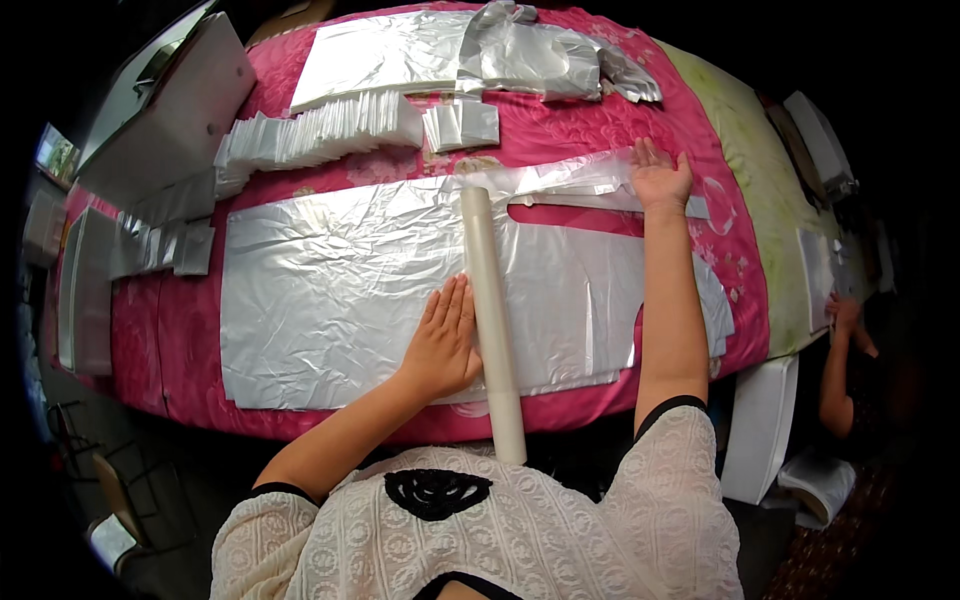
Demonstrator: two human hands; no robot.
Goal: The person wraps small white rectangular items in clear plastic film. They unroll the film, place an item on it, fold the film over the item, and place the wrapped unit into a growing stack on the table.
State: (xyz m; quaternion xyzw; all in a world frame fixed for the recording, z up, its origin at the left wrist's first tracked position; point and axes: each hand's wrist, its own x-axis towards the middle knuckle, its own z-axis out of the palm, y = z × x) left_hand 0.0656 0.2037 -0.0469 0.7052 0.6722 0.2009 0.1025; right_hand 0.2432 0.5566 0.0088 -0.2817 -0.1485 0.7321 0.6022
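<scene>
A large stack of flat silver plastic bags [340, 290] lies spread on the pink flowered tablecloth [560, 135]. A long cream tube [490, 320] lies across the bags, running from the far side toward my body. My left hand [443, 340] rests flat on the bags, its fingers against the tube's left side. My right hand [658, 175] is stretched far out, palm down with fingers spread, pressing on the bags' handle end [590, 185] at the far right.
Rows of folded silver bags [320, 135] and more flat sheets [420, 50] lie at the table's far side. Grey boards [170, 110] stand at the left. Another person's hand [845, 315] works at the right edge beside a green cloth [760, 190].
</scene>
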